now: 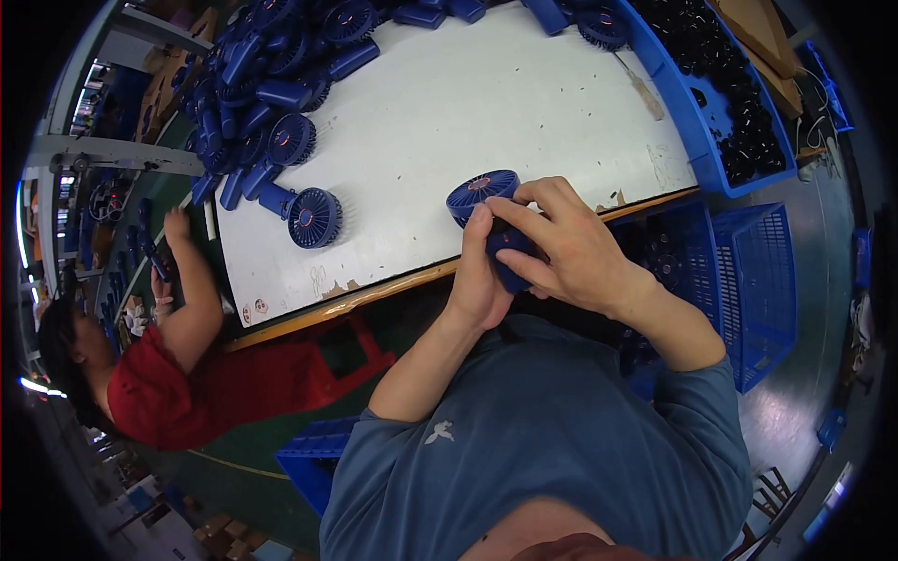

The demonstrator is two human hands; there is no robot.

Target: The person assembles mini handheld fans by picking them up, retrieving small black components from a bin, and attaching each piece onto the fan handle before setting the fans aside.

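A dark blue handheld fan (482, 194) is held over the front edge of the white table, its round grille tipped up and away from me. My left hand (477, 280) is closed around the fan's handle from the left, with the thumb up near the neck. From the right, my right hand (575, 243) presses its bent fingers and thumb on the handle just below the grille. These fingers cover much of the handle, and whether a small part lies under them cannot be seen. Another blue fan (314, 217) lies on the table to the left.
A heap of blue fans (257, 93) covers the table's far left. At the right stands a blue bin (687, 122) of small black parts, with blue crates (756, 290) below it. A co-worker in red (154, 397) works at the left. The white tabletop (449, 103) has scattered specks.
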